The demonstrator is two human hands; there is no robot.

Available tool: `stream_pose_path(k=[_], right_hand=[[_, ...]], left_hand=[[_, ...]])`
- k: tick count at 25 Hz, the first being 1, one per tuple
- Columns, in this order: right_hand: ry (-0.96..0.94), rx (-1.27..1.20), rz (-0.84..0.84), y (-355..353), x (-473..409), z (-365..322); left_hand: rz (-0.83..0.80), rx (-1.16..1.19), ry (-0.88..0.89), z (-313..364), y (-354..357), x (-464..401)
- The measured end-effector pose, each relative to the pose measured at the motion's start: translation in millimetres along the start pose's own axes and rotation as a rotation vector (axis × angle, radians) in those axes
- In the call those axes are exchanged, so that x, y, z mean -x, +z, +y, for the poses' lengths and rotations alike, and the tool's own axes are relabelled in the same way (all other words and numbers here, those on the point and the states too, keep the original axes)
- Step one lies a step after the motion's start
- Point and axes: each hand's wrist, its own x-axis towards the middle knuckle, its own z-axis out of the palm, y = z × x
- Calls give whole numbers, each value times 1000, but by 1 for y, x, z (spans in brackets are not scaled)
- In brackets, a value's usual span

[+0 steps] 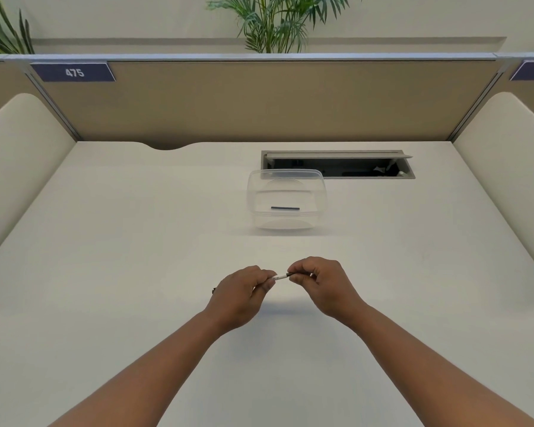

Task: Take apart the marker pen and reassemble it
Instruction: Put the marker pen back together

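Both hands meet above the near middle of the desk, and we note them gripping one object between them. Head view, the only one we have:

Left hand (pixel 244 291): fingers curled, thumb and forefinger pinched on the white barrel of the marker pen (pixel 280 276). We see a small dark bit poking out past the heel of this hand on its left side; we cannot tell whether it is the pen's far end.

Right hand (pixel 316 280): fingers also curled, fingertips clamped on the pen's dark end section, where white turns to black. Only a short stretch of pen shows in the gap between the two hands; it lies roughly level, tilted slightly up toward the right. Print on the barrel is too small to read. We cannot tell whether the parts are joined or sliding apart at the seam.

Pen is held above the desk (pixel 136 272), not touching it; a soft shadow lies on the surface below the hands.

Farther back, well apart from the hands, stands a clear plastic container (pixel 285 198), open on top. Inside it lies a thin dark rod (pixel 285 208), flat on the bottom, set crosswise.

Just behind the container, a cable hatch (pixel 336 164) in the desk, its lid propped open.

Back partition carries a label reading 475 (pixel 74 72). Palm fronds (pixel 278 23) rise behind the partition.
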Motion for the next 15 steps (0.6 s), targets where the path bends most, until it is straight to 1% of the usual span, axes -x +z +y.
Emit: stream_pose_path(k=[4, 7, 12, 15], right_hand=[[-19, 30, 4, 1, 0, 1], [7, 2, -1, 0, 0, 0], [39, 35, -26, 0, 0, -5], [84, 22, -42, 0, -2, -3]], left_hand=[[20, -17, -13, 5, -3, -2], [24, -12, 0, 7, -3, -4], [38, -85, 47, 12, -3, -6], [31, -85, 47, 11, -3, -7]])
